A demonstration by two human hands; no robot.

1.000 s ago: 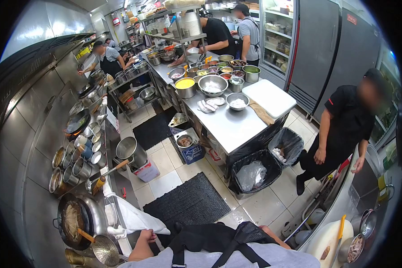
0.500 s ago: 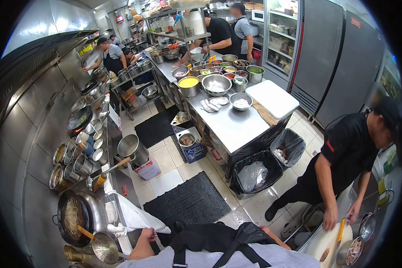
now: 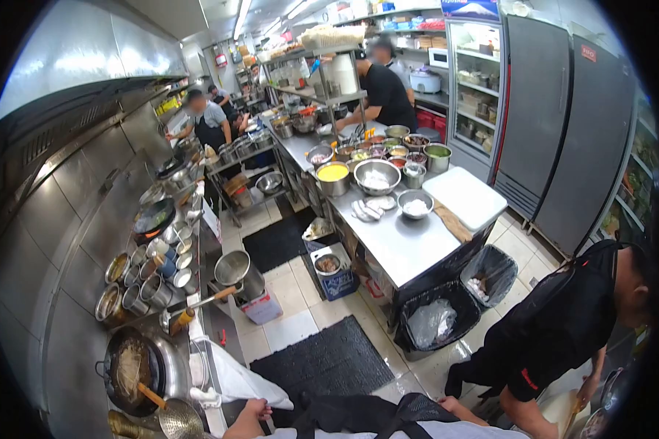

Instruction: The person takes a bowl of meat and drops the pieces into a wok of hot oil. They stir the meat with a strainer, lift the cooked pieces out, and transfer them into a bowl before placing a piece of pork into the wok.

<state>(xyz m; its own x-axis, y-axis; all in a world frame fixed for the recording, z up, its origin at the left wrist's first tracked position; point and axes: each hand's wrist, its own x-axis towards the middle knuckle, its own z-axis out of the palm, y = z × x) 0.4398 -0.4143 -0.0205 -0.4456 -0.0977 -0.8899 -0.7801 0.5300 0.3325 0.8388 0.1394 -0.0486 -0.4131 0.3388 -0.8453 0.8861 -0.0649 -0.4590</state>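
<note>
My left hand [image 3: 256, 411] is low in the view, fingers curled closed, beside a white cloth [image 3: 238, 373] that hangs over the counter's edge. Whether anything is inside those fingers is hidden. On the other side of my black apron [image 3: 359, 411], my right hand [image 3: 450, 404] shows only in part, close to my waist, and its fingers are not clear. Left of my left hand, a wok [image 3: 130, 372] sits on the stove, a strainer ladle [image 3: 181, 420] with a wooden handle lying across its rim.
A steel worktable [image 3: 388, 245] holds bowls, pots and a white cutting board [image 3: 465, 196]. Lined bins [image 3: 436, 322] stand at its end. Black mats [image 3: 322, 358] cover parts of the tiled floor. A co-worker in black [image 3: 564, 336] leans over the right counter; others work farther back.
My view has tilted up and turned slightly left, so the room sits lower and farther right. The co-worker at right has bent lower, back turned more toward me. My left hand stays by the cloth.
</note>
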